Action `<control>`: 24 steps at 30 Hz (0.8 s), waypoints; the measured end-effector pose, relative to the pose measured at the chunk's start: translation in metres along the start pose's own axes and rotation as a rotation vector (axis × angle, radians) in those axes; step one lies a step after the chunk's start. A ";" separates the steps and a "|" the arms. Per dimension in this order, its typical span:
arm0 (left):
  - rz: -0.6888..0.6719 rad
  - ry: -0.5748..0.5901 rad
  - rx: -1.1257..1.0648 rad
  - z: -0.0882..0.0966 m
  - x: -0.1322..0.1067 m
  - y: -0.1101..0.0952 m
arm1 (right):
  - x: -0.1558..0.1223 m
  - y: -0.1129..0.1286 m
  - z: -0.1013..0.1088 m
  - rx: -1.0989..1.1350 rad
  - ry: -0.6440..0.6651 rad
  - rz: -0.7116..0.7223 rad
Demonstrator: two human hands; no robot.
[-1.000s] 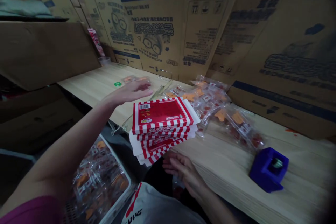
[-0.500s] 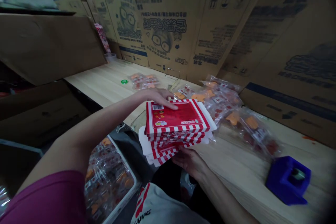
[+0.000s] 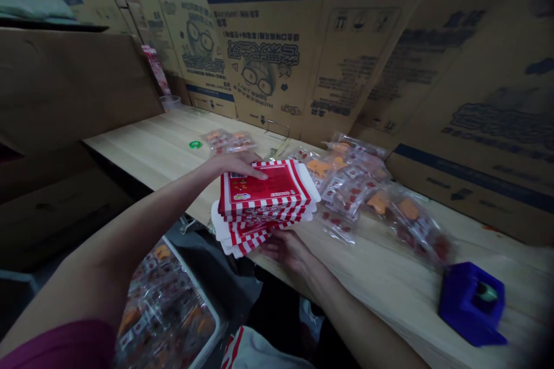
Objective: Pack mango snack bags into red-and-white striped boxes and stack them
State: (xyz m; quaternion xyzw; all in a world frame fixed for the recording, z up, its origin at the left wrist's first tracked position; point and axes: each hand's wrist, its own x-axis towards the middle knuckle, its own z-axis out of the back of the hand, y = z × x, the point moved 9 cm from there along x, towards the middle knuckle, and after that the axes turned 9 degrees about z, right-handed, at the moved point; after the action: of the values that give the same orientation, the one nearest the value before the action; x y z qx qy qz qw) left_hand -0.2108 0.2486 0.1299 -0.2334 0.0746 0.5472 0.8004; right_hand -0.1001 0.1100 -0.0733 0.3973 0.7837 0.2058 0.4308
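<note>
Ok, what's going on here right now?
The person's left hand lies over the far left edge of a stack of striped boxes, thumb on top. Their right hand is at its lower near edge. Clear packets lie on the table beyond, and a blue tape dispenser sits to the right.

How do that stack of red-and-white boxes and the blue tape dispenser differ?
The stack of boxes is striped and printed, while the tape dispenser has a plain blue body. The stack is several flat pieces piled unevenly; the dispenser is one chunky piece. The left hand touches the stack, but neither hand touches the dispenser. Both have straight edges.
</note>
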 end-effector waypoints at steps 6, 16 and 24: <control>-0.023 -0.192 0.096 0.007 -0.018 -0.021 | -0.029 -0.005 0.002 -0.027 0.061 0.021; -0.014 -0.215 0.289 -0.023 -0.017 -0.061 | -0.081 0.033 0.059 -0.120 0.015 0.240; 0.084 -0.311 0.347 -0.008 -0.017 -0.064 | -0.099 0.150 0.180 -0.371 -0.324 0.622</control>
State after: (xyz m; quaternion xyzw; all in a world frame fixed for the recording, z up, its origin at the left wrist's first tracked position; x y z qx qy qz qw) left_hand -0.1583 0.2125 0.1475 -0.0020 0.0527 0.5886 0.8067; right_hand 0.1484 0.1178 -0.0207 0.5586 0.4974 0.3992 0.5303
